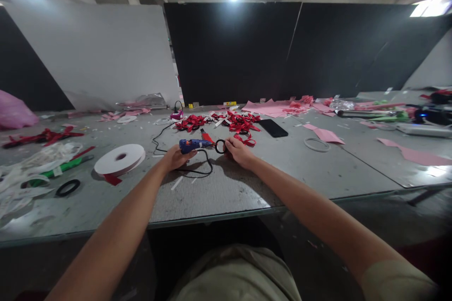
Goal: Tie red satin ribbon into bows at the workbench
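Our left hand (175, 157) was closed around the blue glue gun (191, 145), whose long axis pointed right toward the small black ring (220, 146). Our right hand (239, 152) pinched that ring just beside the gun's tip. Behind the gun lay red ribbon bows (219, 122); left of it, a white ribbon roll (119, 159).

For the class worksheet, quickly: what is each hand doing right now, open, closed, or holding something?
Left hand: closed around the blue glue gun.
Right hand: fingers pinched on a small black ring at the gun's tip.
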A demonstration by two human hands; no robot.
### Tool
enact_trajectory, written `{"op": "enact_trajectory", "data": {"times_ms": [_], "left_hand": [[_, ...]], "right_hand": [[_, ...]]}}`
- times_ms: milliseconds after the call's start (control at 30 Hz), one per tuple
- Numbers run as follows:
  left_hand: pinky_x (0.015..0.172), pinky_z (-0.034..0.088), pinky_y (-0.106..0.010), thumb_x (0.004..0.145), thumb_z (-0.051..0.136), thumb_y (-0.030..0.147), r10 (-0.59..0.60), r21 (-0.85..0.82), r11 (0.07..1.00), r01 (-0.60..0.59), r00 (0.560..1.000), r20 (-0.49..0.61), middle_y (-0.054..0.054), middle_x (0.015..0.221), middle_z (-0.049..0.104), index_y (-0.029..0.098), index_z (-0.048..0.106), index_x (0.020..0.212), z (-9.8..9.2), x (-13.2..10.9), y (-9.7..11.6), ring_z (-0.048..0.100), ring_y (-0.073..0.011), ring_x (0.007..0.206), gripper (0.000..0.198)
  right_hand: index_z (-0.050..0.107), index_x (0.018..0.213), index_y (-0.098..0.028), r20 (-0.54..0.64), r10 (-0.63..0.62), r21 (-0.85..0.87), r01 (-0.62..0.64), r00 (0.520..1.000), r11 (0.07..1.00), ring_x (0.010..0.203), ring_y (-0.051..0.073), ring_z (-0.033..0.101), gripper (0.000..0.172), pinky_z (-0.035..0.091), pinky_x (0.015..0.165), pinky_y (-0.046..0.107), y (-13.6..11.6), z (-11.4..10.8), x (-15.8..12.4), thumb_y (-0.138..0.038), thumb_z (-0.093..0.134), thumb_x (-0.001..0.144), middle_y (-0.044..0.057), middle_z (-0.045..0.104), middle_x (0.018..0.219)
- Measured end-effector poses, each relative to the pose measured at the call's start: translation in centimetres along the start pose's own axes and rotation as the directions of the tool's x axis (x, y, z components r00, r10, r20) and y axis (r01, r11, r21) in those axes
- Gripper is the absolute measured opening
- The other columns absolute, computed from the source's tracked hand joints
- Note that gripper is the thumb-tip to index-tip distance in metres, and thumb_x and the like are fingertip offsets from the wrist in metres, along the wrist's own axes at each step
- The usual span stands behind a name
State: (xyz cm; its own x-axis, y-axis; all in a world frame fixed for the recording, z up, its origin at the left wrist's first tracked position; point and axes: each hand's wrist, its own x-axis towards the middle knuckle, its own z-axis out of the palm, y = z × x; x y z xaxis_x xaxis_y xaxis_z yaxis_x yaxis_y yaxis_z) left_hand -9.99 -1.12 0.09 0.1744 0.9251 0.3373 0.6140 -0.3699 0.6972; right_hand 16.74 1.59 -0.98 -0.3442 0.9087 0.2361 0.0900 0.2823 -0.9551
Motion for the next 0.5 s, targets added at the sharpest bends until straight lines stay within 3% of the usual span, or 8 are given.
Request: {"op": "enact_trajectory", "data": {"times_ms": [233, 500], "left_hand": [[0.055, 0.038, -0.025, 0.073, 0.068, 0.045, 0.046, 0.058, 0.997, -0.046, 0.999, 0.009, 0.001, 0.055, 0.055, 0.021, 0.064, 0.063, -0.14, 0.20, 0.32, 0.049, -0.0157, 0.056, 0.027], [0.055, 0.039, -0.024, 0.070, 0.068, 0.051, -0.002, 0.032, 0.999, 0.003, 1.000, -0.020, 0.002, 0.054, 0.057, 0.022, 0.064, 0.065, -0.12, 0.10, 0.60, 0.052, -0.0166, 0.058, 0.030]], "right_hand": [[0.049, 0.080, -0.021, 0.030, -0.078, -0.010, 0.078, 0.997, 0.997, 0.057, 0.010, 0.052, 0.023, 0.044, 0.057, 0.023, 0.04, -0.18, -0.16, -0.037, 0.044, 0.096, -0.003, 0.054, 0.073], [0.048, 0.082, -0.022, 0.035, -0.044, 0.044, 0.042, 0.998, 0.998, 0.059, 0.010, 0.052, 0.023, 0.045, 0.057, 0.023, -0.48, -0.11, -0.30, -0.039, 0.046, 0.096, -0.003, 0.055, 0.077]]}}
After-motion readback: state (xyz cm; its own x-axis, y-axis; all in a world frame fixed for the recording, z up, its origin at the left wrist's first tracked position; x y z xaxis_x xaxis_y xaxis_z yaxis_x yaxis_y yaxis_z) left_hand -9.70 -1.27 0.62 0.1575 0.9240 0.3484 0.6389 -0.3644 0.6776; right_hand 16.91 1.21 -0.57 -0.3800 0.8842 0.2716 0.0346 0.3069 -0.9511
